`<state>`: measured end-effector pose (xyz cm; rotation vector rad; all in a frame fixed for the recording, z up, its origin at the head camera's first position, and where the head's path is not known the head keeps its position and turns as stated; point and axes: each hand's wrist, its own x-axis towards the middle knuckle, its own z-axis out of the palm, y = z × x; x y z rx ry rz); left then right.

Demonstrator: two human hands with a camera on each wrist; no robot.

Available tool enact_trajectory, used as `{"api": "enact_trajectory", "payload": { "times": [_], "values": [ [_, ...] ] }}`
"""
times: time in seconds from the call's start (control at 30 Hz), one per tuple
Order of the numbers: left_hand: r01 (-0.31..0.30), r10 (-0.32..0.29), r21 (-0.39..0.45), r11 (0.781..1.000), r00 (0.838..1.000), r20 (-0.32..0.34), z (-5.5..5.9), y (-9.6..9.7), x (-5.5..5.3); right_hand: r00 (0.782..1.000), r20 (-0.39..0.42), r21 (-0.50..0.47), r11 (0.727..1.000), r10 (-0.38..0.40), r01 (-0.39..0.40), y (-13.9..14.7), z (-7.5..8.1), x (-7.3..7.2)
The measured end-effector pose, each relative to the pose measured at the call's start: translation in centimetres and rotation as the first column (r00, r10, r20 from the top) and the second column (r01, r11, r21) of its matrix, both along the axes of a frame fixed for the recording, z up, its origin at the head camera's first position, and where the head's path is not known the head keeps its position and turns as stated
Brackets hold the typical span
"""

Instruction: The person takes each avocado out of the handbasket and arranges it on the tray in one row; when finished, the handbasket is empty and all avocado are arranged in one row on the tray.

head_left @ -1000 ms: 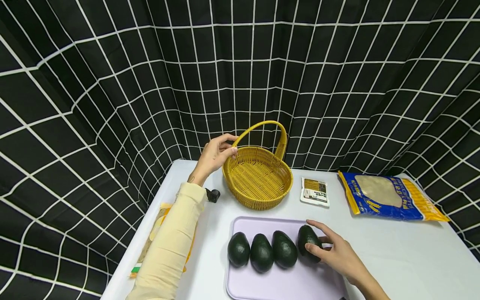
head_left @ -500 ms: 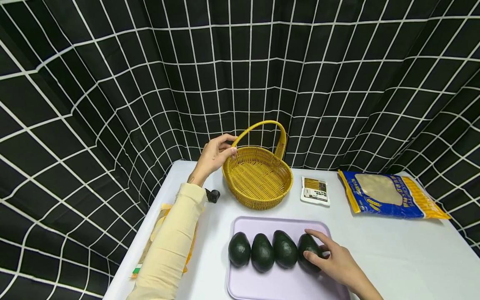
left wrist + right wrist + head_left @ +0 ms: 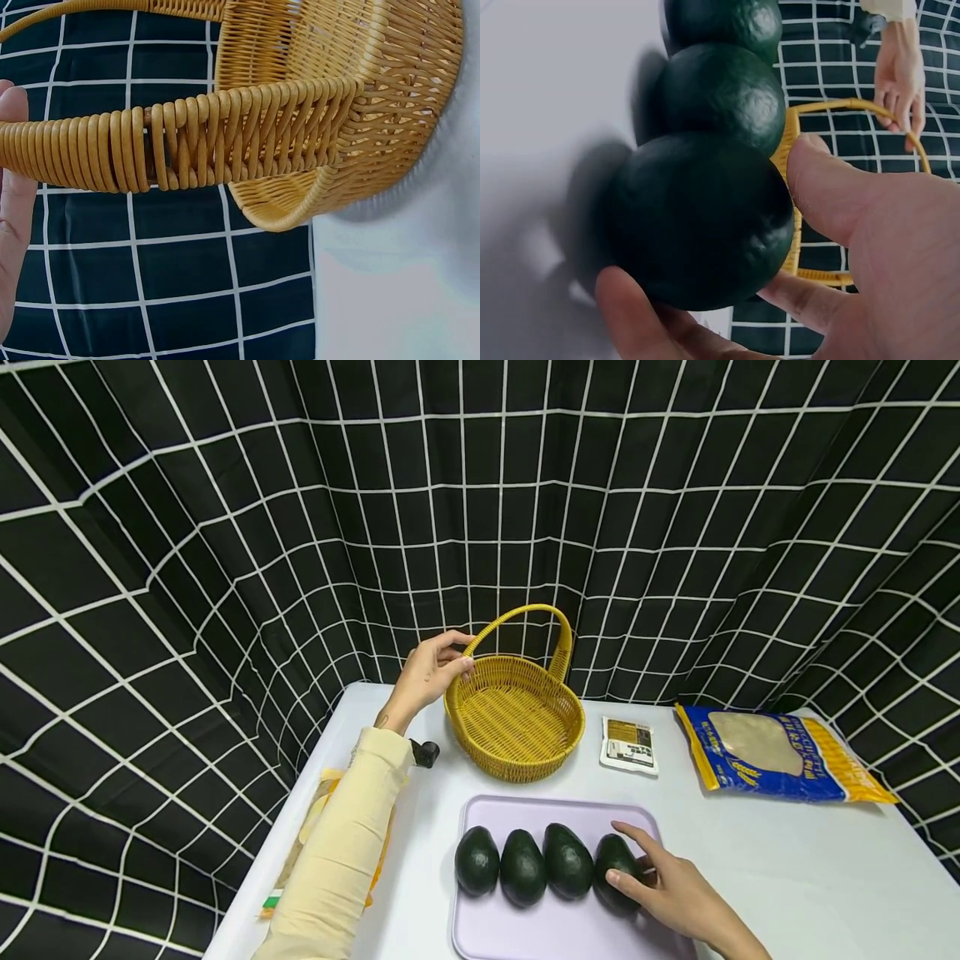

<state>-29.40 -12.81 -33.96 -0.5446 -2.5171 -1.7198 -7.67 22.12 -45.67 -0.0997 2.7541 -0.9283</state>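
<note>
Several dark green avocados stand in a row on a pale lilac tray (image 3: 570, 935) in the head view. My right hand (image 3: 678, 893) holds the rightmost avocado (image 3: 617, 870), thumb on its near side and fingers along its far side. In the right wrist view this avocado (image 3: 697, 225) fills the middle, with others lined up behind it. My left hand (image 3: 431, 670) pinches the handle of a yellow wicker basket (image 3: 517, 768) behind the tray. That handle (image 3: 172, 142) crosses the left wrist view, where only part of the hand shows at the left edge.
A small white-and-brown packet (image 3: 628, 745) lies right of the basket. Farther right is a blue and yellow bag (image 3: 780, 756). Another bag (image 3: 300, 852) is partly hidden under the left sleeve. A black gridded curtain (image 3: 480, 510) hangs behind the white table (image 3: 795, 877).
The right hand has brought the rightmost avocado slightly down and nearer on the tray, level with the row. The left hand and basket have stayed in place.
</note>
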Motion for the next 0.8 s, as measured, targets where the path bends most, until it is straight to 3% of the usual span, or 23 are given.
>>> {"api": "enact_trajectory", "payload": {
  "times": [0.27, 0.5, 0.8],
  "values": [
    [-0.006, 0.006, 0.002, 1.000, 1.000, -0.011, 0.1, 0.0, -0.1, 1.000, 0.015, 0.002, 1.000, 0.002, -0.002, 0.2, 0.3, -0.1],
    [-0.013, 0.013, 0.005, 1.000, 1.000, -0.015, -0.1, -0.3, -0.1, 0.999, -0.041, 0.006, 1.000, 0.014, -0.014, 0.3, 0.4, -0.3],
    [-0.082, 0.085, 0.033, 0.996, 0.990, -0.113, -1.2, -0.4, 0.1, 0.999, -0.040, -0.009, 1.000, -0.005, 0.004, 0.4, 0.4, -0.8]
  ]
}}
